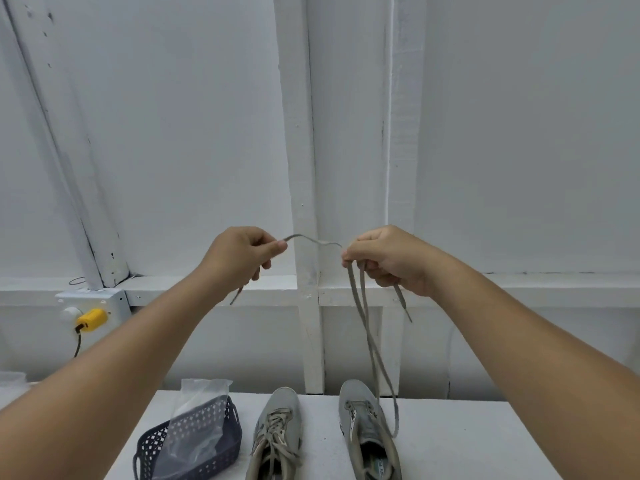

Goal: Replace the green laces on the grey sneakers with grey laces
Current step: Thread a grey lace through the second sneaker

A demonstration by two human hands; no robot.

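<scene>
Grey lace (pixel 360 306) pinched by both hands' fingers (pixel 277 245), dark perforated basket (pixel 156 445) holding clear plastic bag (pixel 194 424)

Readable text: none can be read with certainty.
Right sneaker (pixel 369 434) insole: a pale printed mark shows inside the shoe, too blurred to read.
Right sneaker side: white marks, too small to tell.

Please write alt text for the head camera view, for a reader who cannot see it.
Two raised hands, left hand and right hand, hold a grey lace whose loop hangs down. Below, on a white table, stand a laced sneaker, an unlaced sneaker and a dark basket.
</scene>
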